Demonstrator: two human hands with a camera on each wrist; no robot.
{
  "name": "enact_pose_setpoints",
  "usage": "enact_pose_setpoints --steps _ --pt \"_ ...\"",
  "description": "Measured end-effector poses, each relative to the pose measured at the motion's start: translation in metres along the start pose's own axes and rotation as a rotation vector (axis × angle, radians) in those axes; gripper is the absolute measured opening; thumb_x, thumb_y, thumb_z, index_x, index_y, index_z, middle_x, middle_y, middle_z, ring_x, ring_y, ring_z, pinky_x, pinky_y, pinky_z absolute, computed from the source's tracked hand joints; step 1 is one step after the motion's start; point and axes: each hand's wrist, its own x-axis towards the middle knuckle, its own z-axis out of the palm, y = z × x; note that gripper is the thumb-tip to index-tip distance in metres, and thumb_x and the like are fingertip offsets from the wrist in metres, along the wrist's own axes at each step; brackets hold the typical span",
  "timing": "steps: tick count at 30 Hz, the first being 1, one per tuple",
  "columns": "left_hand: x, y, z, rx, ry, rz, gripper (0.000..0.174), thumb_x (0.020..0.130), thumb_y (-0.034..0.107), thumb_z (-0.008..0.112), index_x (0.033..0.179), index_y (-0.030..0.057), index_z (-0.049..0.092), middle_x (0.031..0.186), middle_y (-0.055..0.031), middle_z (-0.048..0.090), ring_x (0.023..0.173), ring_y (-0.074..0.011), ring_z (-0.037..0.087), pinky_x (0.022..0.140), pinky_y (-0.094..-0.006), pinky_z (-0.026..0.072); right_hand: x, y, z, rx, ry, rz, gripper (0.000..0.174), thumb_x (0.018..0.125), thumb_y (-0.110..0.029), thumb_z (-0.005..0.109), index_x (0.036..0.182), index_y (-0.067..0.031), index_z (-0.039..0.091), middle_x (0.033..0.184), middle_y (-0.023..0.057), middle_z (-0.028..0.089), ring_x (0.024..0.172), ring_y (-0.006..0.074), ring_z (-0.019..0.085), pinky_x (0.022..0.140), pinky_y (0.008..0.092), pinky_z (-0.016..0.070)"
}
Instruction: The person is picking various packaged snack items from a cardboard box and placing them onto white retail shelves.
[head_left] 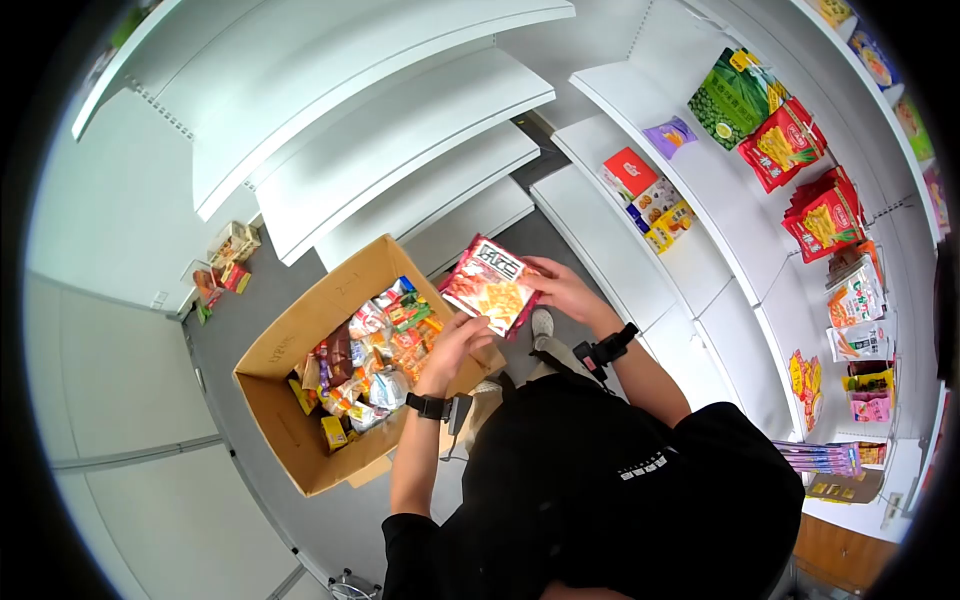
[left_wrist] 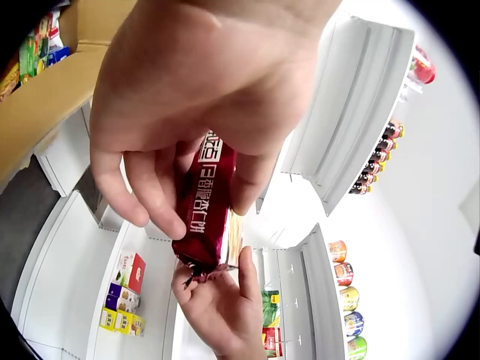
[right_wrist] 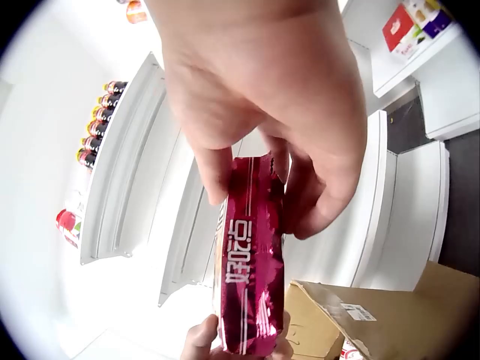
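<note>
A dark red snack package (head_left: 490,285) with white lettering and a picture of crackers is held up beside the cardboard box. The left hand (head_left: 458,345) grips its lower left edge, and the right hand (head_left: 565,292) grips the opposite edge. In the left wrist view the package (left_wrist: 206,202) shows its narrow side between the thumb and fingers of the left hand (left_wrist: 202,97), with the right hand (left_wrist: 225,311) at its far end. The right wrist view has the package (right_wrist: 253,255) pinched by the right hand (right_wrist: 270,105), the left fingertips (right_wrist: 201,337) at the other end.
An open cardboard box (head_left: 290,440) full of mixed snack packs stands left of the hands. Bare white shelves (head_left: 400,130) rise ahead. Shelving on the right carries small boxes (head_left: 655,205), red bags (head_left: 825,215) and a green bag (head_left: 728,105). More packs (head_left: 230,262) lie on the floor at left.
</note>
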Motion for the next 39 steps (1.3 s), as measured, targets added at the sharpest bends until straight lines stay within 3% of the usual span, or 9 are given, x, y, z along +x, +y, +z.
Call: enact_pose_setpoints --steps 3,10,13,18,21,22,26,29,39 --pt "0.018 0.002 0.008 -0.043 0.031 0.017 0.018 0.087 0.012 0.057 0.101 0.0012 0.054 0.089 -0.0055 0.061 0.078 -0.0141 0.062 0.074 -0.0258 0.0513 0.011 -0.001 -0.017 0.054 0.047 -0.012 0.052 0.087 -0.024 0.061 0.128 0.0017 0.042 0.118 0.011 0.052 0.106 0.0182 0.054 0.087 0.0316 0.0469" --pt "0.082 0.012 0.037 0.053 0.054 -0.021 0.02 0.085 0.019 0.059 0.1 0.0064 0.056 0.086 0.0008 0.058 0.076 -0.0079 0.056 0.073 -0.0225 0.0469 0.033 -0.019 -0.094 -0.012 0.0 0.242 0.057 0.083 -0.03 0.064 0.125 0.004 0.043 0.099 0.0108 0.06 0.083 0.0173 0.063 0.077 0.0302 0.0514" --pt "0.122 0.009 0.038 0.13 0.011 -0.086 0.029 0.086 0.021 0.057 0.111 0.0069 0.053 0.097 -0.0011 0.061 0.085 -0.0098 0.059 0.078 -0.0238 0.0455 0.04 -0.029 -0.129 -0.031 -0.026 0.317 0.056 0.082 -0.03 0.065 0.123 0.0032 0.044 0.093 0.0093 0.062 0.075 0.0152 0.062 0.071 0.0276 0.0518" --pt "0.17 0.022 0.077 0.211 0.088 -0.209 0.041 0.086 0.025 0.059 0.12 0.0057 0.049 0.105 -0.0031 0.06 0.089 -0.0109 0.06 0.077 -0.0253 0.0476 0.057 -0.023 -0.194 0.172 -0.028 0.369 0.042 0.084 -0.028 0.062 0.117 -0.0044 0.052 0.095 0.0052 0.062 0.079 0.0121 0.06 0.073 0.0244 0.0482" --pt "0.185 0.03 0.084 0.167 0.097 -0.128 0.044 0.087 0.023 0.058 0.125 0.0045 0.046 0.111 -0.0052 0.058 0.089 -0.0118 0.06 0.078 -0.026 0.0478 0.075 0.01 -0.251 0.114 -0.031 0.149 0.041 0.083 -0.024 0.064 0.115 -0.0002 0.053 0.096 0.0078 0.061 0.088 0.0156 0.06 0.078 0.0286 0.0501" --pt "0.192 0.035 0.087 0.124 0.126 -0.135 0.043 0.088 0.021 0.057 0.126 0.0041 0.046 0.115 -0.0065 0.057 0.089 -0.0126 0.06 0.078 -0.0268 0.0481 0.082 0.009 -0.278 0.466 0.101 0.28 0.035 0.083 -0.021 0.064 0.111 -0.0025 0.056 0.097 0.0085 0.059 0.088 0.0173 0.06 0.077 0.0304 0.0507" --pt "0.196 0.043 0.099 0.061 0.186 -0.121 0.037 0.088 0.022 0.055 0.121 0.006 0.05 0.113 -0.0039 0.058 0.092 -0.012 0.058 0.079 -0.0263 0.0462 0.12 0.028 -0.347 0.715 0.442 0.255 0.021 0.084 -0.019 0.062 0.102 -0.0087 0.058 0.095 0.0089 0.059 0.082 0.0196 0.06 0.075 0.0313 0.0504" --pt "0.199 0.036 0.104 0.036 0.239 -0.125 0.037 0.088 0.021 0.055 0.121 0.005 0.05 0.112 -0.0044 0.058 0.09 -0.0117 0.058 0.079 -0.0256 0.0456 0.149 0.034 -0.389 0.873 0.613 0.185 0.021 0.085 -0.016 0.06 0.101 -0.0025 0.057 0.098 0.0128 0.059 0.088 0.0219 0.059 0.079 0.0334 0.0502" --pt "0.181 0.033 0.105 0.015 0.408 -0.157 0.035 0.09 0.019 0.053 0.12 0.0014 0.05 0.109 -0.0067 0.059 0.09 -0.0128 0.058 0.079 -0.0255 0.0457 0.223 0.028 -0.473 1.102 0.722 0.17 0.017 0.089 -0.014 0.052 0.099 -0.0017 0.057 0.094 0.0115 0.066 0.087 0.023 0.064 0.078 0.0344 0.0523"
